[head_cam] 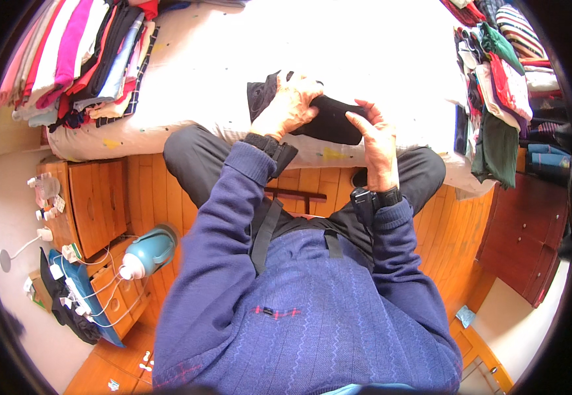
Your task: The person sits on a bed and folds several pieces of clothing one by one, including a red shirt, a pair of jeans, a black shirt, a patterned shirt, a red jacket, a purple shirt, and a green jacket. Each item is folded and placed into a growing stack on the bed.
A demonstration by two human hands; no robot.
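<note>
Both hands hold a piece of black fabric (pixel 332 121), likely a garment, above the near edge of a bed with a pale patterned sheet (pixel 197 89). My left hand (pixel 293 104) grips its left part, fingers curled over the cloth, with a darker grey-black portion bunched to the left of the wrist. My right hand (pixel 375 136) pinches the right end between thumb and fingers. The fabric spans between the two hands; what kind of garment it is cannot be told.
Folded clothes (pixel 88 59) stand in a row at the bed's left. More clothes (pixel 498 94) are heaped at the right, some hanging over the edge. A blue thermos flask (pixel 150 252) and a wooden cabinet (pixel 97 207) are at lower left, with cables. A dark red chest (pixel 522 232) stands at right.
</note>
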